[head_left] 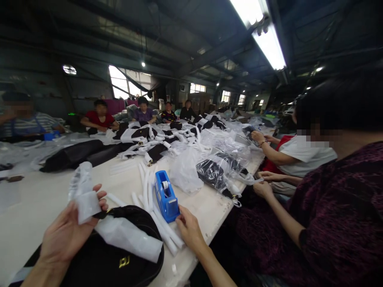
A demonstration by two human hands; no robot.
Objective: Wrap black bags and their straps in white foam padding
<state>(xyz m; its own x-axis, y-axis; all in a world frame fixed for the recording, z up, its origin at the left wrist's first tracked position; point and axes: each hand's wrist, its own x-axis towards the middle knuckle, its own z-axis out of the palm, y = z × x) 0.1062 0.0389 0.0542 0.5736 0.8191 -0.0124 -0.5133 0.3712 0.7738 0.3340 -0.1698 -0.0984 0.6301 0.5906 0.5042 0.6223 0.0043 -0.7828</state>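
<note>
A black bag (89, 261) with gold-coloured metal letters lies in front of me on the table. White foam wrap (131, 239) is rolled around part of its strap, across the top of the bag. My left hand (67, 227) grips another piece of white foam wrap (88, 205) near the strap's metal fitting, fingers curled around it. Just right of the bag stands a blue tape dispenser (166, 199) with a roll in it. My right hand (191, 229) has its fingertips closed at the dispenser's near end; whatever lies between them is too small to see.
White foam tubes (146, 187) lie beside and under the dispenser. Clear plastic bags (185, 171) and a plastic-wrapped black bag (211, 171) sit farther right. Wrapped black bags (137, 133) are heaped mid-table. A co-worker (338, 199) sits close on my right; several others sit around the table.
</note>
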